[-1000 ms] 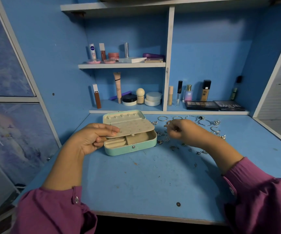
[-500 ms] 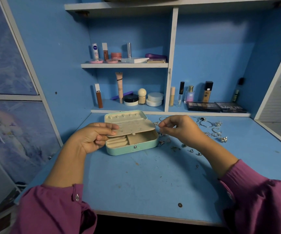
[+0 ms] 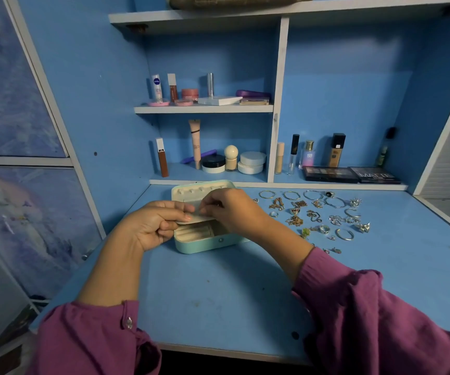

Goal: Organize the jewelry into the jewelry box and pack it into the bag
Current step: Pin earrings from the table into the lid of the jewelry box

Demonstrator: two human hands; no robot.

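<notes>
Left hand (image 3: pixel 153 226) fingers pinch the box (image 3: pixel 204 240) insert's left edge; right hand (image 3: pixel 232 212) fingers pinch something unidentifiable directly above it; loose jewelry (image 3: pixel 315 215) lies right of box.

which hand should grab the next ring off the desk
Probably the right hand: the loose jewelry lies on its side of the jewelry box, while the left hand holds the box's insert panel.

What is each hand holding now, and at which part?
The left hand grips the cream panel of the jewelry box at its left edge. The right hand has its fingers on the panel; any jewelry in them is hidden.
</notes>
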